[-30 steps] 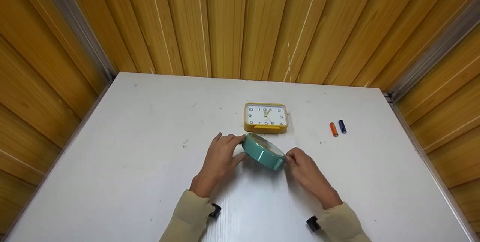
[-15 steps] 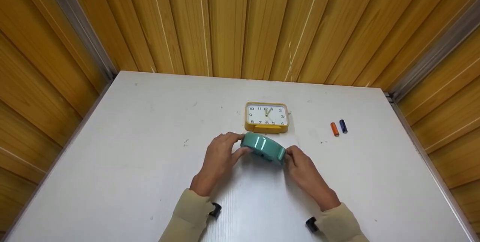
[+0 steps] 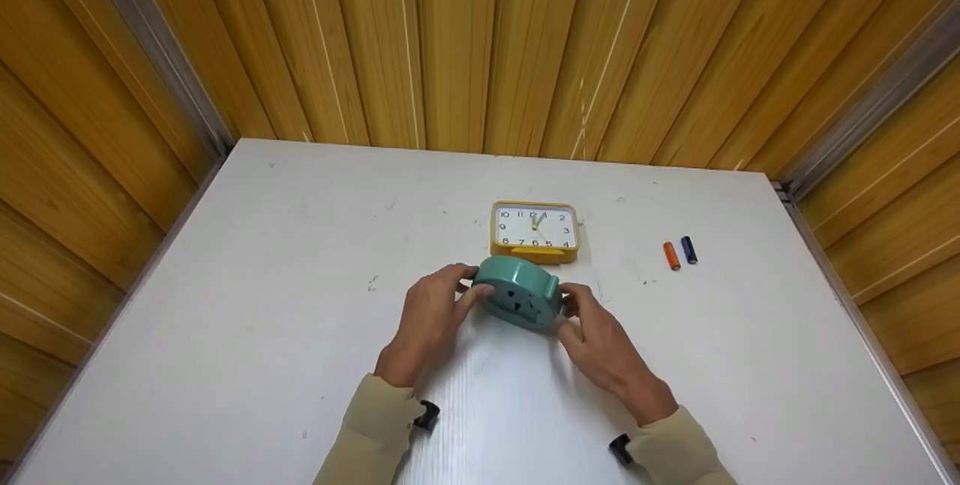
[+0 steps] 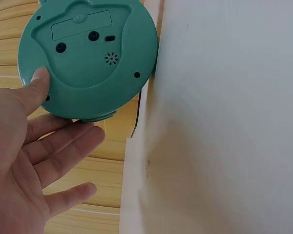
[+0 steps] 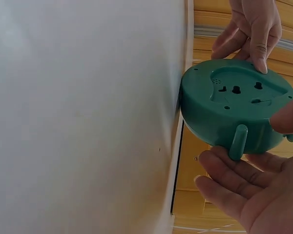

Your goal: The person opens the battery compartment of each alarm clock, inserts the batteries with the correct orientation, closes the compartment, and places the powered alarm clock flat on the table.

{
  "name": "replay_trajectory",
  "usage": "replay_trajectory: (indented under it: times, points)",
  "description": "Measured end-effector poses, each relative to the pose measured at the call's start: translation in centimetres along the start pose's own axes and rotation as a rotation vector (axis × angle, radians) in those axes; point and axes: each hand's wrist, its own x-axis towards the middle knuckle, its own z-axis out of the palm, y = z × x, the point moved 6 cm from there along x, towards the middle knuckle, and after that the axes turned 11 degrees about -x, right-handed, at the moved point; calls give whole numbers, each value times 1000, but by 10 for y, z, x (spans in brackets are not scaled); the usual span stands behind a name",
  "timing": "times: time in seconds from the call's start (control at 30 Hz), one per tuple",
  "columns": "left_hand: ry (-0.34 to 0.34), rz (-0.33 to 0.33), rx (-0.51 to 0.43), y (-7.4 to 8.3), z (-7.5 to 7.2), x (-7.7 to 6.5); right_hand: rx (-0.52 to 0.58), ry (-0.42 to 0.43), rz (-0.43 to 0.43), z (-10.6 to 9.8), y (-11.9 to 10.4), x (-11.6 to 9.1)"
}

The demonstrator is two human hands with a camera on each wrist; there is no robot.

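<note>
A round teal alarm clock is held by both hands above the table's middle, its back tilted toward me. My left hand pinches one side, thumb on the back and fingers along the rim. On the opposite side, my right hand grips the edge near a small foot, with the thumb over the back. In the left wrist view, the clock's back shows a battery cover, two dark knobs and a ring of speaker holes. The right wrist view shows the clock's side. The dial is hidden from view.
A yellow rectangular clock lies face up just behind the teal one. An orange battery and a dark blue battery lie to the right on the white table. Wood-look panels wall in the back and sides.
Both hands have rotated the teal clock, so its dial has turned away and its back has come into view. My right thumb has shifted onto the back edge.
</note>
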Motion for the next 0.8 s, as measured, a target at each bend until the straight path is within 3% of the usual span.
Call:
replay_trajectory:
  times: [0.2, 0.53, 0.67, 0.8]
  points:
    - [-4, -40, -17, -3, -1, 0, -94, 44, -38, -3, -6, -3]
    - [-16, -62, -30, -3, 0, 0, -492, 219, -202, -9, -27, -8]
    - [-7, -52, -34, -3, 1, 0, -530, 214, -189, -9, -28, -9]
    - [19, -24, -25, -2, 2, -1, -481, 220, -183, -8, -27, -10]
